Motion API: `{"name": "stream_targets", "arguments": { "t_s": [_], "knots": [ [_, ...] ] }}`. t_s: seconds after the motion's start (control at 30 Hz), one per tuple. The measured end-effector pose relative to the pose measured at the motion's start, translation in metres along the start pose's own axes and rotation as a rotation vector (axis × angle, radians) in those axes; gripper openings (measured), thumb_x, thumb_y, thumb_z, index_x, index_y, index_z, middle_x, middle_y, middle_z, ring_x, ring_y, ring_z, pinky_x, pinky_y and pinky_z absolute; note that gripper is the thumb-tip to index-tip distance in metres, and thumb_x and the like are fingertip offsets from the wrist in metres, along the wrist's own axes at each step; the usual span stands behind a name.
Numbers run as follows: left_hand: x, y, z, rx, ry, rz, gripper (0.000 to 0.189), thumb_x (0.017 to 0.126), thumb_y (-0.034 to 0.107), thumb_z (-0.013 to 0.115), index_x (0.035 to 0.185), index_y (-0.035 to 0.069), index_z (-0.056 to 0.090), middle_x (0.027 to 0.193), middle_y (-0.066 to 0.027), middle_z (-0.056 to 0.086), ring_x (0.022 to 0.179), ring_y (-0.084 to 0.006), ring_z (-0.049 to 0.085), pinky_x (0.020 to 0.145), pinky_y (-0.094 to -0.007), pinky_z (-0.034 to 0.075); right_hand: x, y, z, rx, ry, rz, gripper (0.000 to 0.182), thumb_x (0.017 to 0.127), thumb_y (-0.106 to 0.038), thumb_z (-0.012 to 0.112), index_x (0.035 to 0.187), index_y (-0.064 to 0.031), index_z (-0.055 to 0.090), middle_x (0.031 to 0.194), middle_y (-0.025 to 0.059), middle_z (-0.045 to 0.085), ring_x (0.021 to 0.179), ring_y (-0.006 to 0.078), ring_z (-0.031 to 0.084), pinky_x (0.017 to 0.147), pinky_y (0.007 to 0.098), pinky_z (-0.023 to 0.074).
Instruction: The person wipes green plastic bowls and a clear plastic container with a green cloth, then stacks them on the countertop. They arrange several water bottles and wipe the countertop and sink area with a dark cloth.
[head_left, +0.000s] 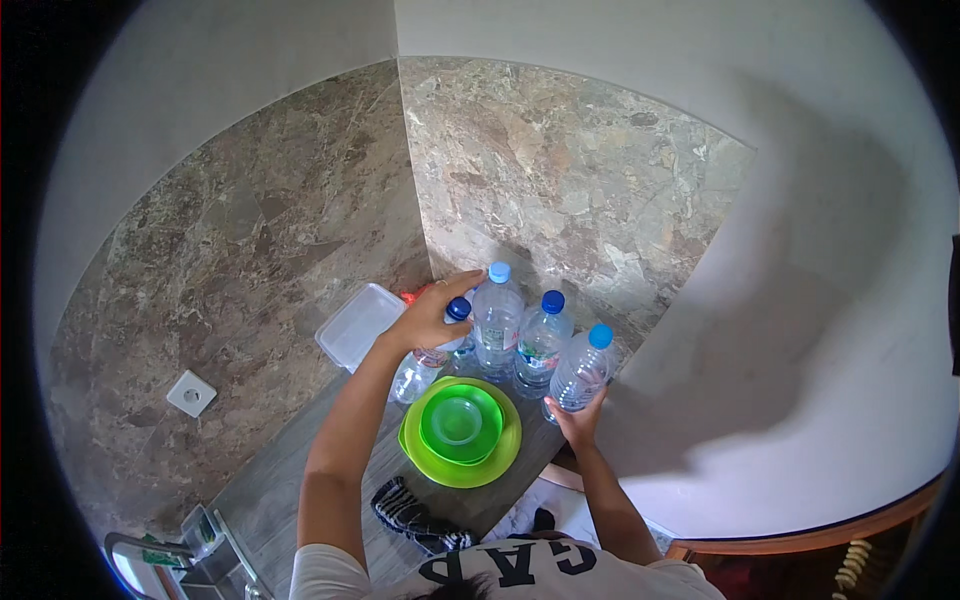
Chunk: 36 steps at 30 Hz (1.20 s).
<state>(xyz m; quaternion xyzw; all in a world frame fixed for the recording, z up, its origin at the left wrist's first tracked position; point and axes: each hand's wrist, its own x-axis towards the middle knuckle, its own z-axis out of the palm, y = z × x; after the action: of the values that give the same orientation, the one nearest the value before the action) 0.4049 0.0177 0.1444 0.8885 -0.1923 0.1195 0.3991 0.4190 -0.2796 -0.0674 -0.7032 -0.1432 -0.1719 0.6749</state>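
Note:
Several clear plastic bottles stand at the corner end of the grey wood-look countertop (300, 442). My left hand (431, 315) is around the upper part of a bottle with a dark blue cap (458, 307), its fingertips near the light-blue-capped bottle (499, 322); how firmly it grips is unclear. My right hand (581, 416) holds the lower part of the rightmost bottle (581, 371), which has a bright blue cap. Between the two stands another dark-blue-capped bottle (541, 349). Nested green plastic bowls (506, 457), with a small clear container (456, 421) inside, sit in front.
A translucent plastic container (360, 326) leans by the stone-pattern wall on the left, with something red behind. A black and white knitted item (412, 514) lies near the counter's front edge. A sink (221, 562) with a faucet is at lower left; a wall socket (192, 393) sits above.

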Motion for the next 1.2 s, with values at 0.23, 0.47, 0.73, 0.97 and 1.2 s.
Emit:
{"name": "stream_targets", "arguments": {
  "t_s": [0.23,0.47,0.73,0.97,1.2],
  "knots": [
    [-0.037,-0.005,-0.018,0.030,0.338,0.031,0.059,0.072,0.003,0.064,0.129,0.001,0.053,0.123,-0.0173,0.057,0.119,-0.0296,0.054,0.102,-0.0385,0.041,-0.046,0.049,-0.011,-0.393,0.039,-0.086,0.090,0.072,-0.032,0.081,0.136,0.0047,0.029,0.127,0.0265,0.042,0.119,0.0409,0.042,0.102,0.0481,0.0324],
    [-0.060,-0.019,-0.010,-0.062,0.639,-0.094,0.041,0.074,0.001,0.064,0.114,-0.002,0.060,0.112,-0.0147,0.063,0.096,-0.0231,0.063,0.086,-0.0313,0.047,-0.040,0.047,-0.011,-0.389,0.037,-0.039,0.084,0.074,-0.038,0.078,0.133,0.0047,0.035,0.124,0.0261,0.044,0.115,0.0418,0.043,0.100,0.0495,0.0333],
    [-0.063,-0.029,0.007,-0.077,0.732,-0.021,0.029,0.073,0.003,0.065,0.102,-0.001,0.064,0.098,-0.0133,0.066,0.089,-0.0217,0.062,0.084,-0.0330,0.047,-0.038,0.054,-0.006,-0.479,0.058,-0.109,0.082,0.073,-0.036,0.080,0.131,0.0038,0.038,0.122,0.0249,0.046,0.114,0.0413,0.045,0.099,0.0482,0.0349],
    [-0.073,-0.032,0.022,-0.168,0.764,-0.101,0.027,0.073,0.003,0.064,0.100,-0.001,0.065,0.097,-0.0131,0.066,0.090,-0.0221,0.062,0.084,-0.0322,0.047,-0.029,0.062,0.009,-0.486,0.023,-0.130,0.084,0.073,-0.042,0.079,0.129,0.0050,0.037,0.123,0.0277,0.045,0.114,0.0448,0.044,0.100,0.0501,0.0345],
    [-0.104,-0.015,0.004,-0.135,0.842,-0.077,0.027,0.073,-0.001,0.062,0.100,-0.001,0.064,0.097,-0.0123,0.065,0.088,-0.0209,0.062,0.083,-0.0308,0.047,-0.043,-0.005,0.028,-0.558,0.203,-0.381,0.068,0.078,-0.028,0.075,0.128,0.0042,0.041,0.122,0.0244,0.047,0.116,0.0426,0.044,0.101,0.0500,0.0346]
  ]
}}
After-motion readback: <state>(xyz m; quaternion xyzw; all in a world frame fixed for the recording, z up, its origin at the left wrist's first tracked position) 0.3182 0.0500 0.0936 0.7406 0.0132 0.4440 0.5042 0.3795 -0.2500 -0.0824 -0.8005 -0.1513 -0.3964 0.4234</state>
